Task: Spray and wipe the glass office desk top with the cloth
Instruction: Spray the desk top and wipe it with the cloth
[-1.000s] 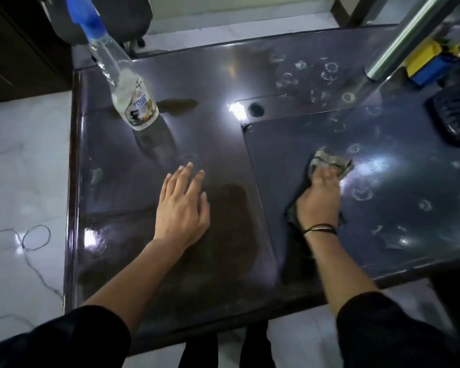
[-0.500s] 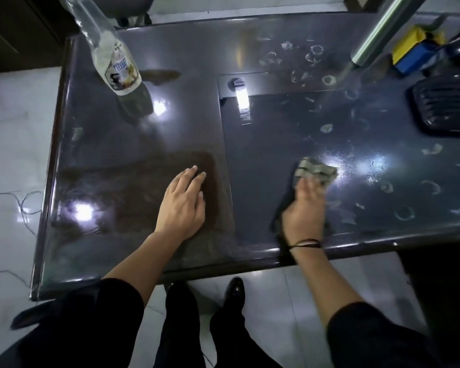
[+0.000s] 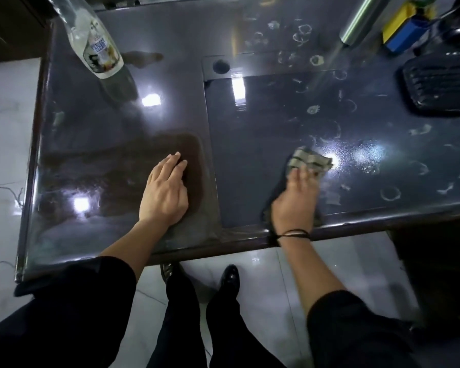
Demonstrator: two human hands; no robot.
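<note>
The dark glass desk top (image 3: 250, 134) fills the upper part of the head view, with white foam rings and streaks across its right half. My right hand (image 3: 295, 200) presses a crumpled grey cloth (image 3: 310, 162) flat on the glass near the front edge; the cloth bunches beyond my fingertips. My left hand (image 3: 166, 191) rests flat on the glass left of centre, fingers straight. A clear spray bottle (image 3: 96, 41) with a white label stands at the back left of the desk, its top cut off by the frame.
A black keyboard (image 3: 441, 86) lies at the right edge. A slanted metal pole (image 3: 361, 19) and a yellow and blue object (image 3: 404, 27) sit at the back right. My legs and shoes stand on pale tiles below the desk's front edge.
My right hand and the cloth have slid toward the front edge of the desk. The view has dropped, showing my legs and the floor. My left hand stays flat on the glass.
</note>
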